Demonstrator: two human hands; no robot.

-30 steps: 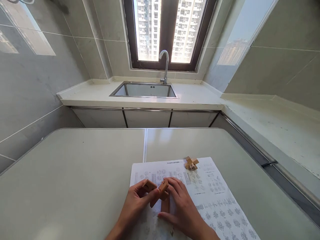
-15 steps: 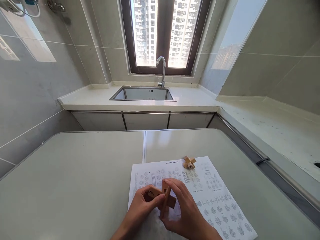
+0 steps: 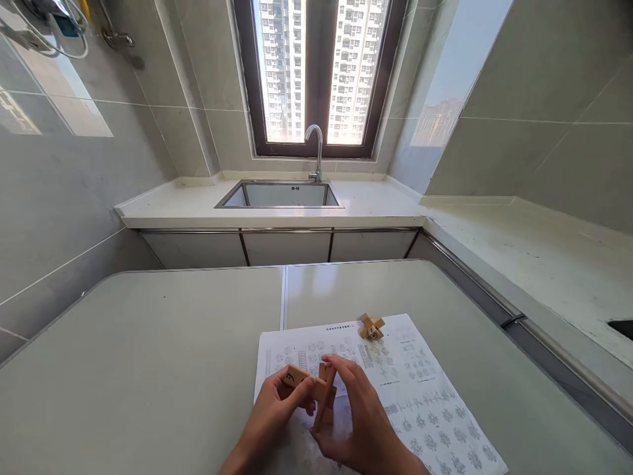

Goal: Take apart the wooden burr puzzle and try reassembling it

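Several wooden blocks (image 3: 325, 397); left hand (image 3: 270, 402) pinching one, right hand (image 3: 362, 417) half-curled around another; presumably light, stiff; best held by ends.

two bare hands (image 3: 360, 417) with slender fingers (image 3: 346, 371), bare wrists (image 3: 248, 443)

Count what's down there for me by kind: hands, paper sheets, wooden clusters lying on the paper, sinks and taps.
Hands: 2 (left hand, right hand)
Sheet: 1
Cluster: 1
Sink: 1
Tap: 1
Total: 6
Held blocks overlap too much to count, so they're left out.
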